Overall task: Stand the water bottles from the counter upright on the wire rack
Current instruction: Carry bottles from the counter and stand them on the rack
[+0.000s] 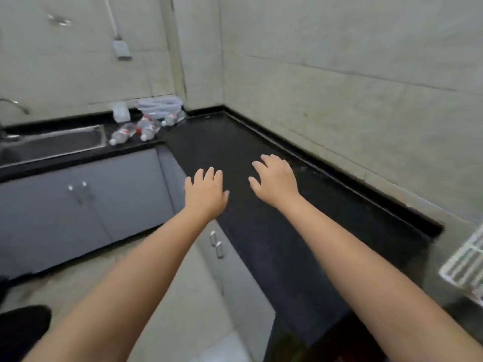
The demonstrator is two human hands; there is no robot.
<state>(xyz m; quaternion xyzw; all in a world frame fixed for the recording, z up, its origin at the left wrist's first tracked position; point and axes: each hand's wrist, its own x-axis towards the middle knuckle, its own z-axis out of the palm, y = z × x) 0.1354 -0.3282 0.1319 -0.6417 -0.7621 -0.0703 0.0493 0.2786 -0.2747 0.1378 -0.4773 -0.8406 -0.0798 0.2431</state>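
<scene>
Several clear water bottles (146, 128) with red-and-white labels lie on their sides on the black counter (235, 142), in the far corner beside the sink. A white wire rack (467, 262) shows only partly at the right edge of the view. My left hand (206, 193) reaches forward over the counter's front edge, fingers straight and spread, holding nothing. My right hand (275, 178) stretches out over the counter, fingers spread, also empty. Both hands are well short of the bottles.
A steel sink (52, 146) with a tap sits at the left. A white container (120, 112) and a crumpled plastic bag (159, 105) stand behind the bottles. Grey cabinet doors (86, 205) run below the counter. Tiled walls close the corner.
</scene>
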